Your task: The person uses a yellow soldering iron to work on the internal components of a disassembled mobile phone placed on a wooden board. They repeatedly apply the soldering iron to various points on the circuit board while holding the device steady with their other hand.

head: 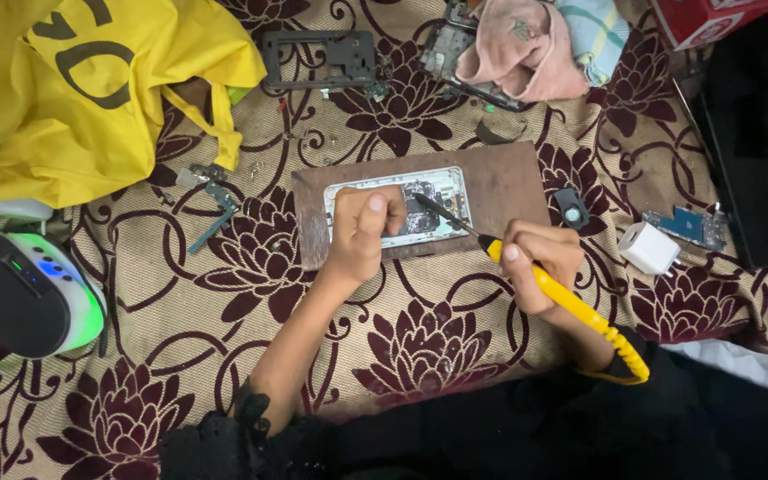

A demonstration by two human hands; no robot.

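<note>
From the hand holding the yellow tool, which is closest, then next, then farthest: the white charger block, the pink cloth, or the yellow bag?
Seen from the head camera, measured from the right hand:
1. White charger block, just off to the hand's outer side on the patterned cloth.
2. Pink cloth, up at the top edge, beyond the opened phone.
3. Yellow bag, far across in the top corner on the left hand's side.

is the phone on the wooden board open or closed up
Open: the phone lies on the board with its back off and inner parts bared, under the soldering iron tip.

yellow bag (73, 98); white charger (649, 248); pink cloth (517, 49)
</note>
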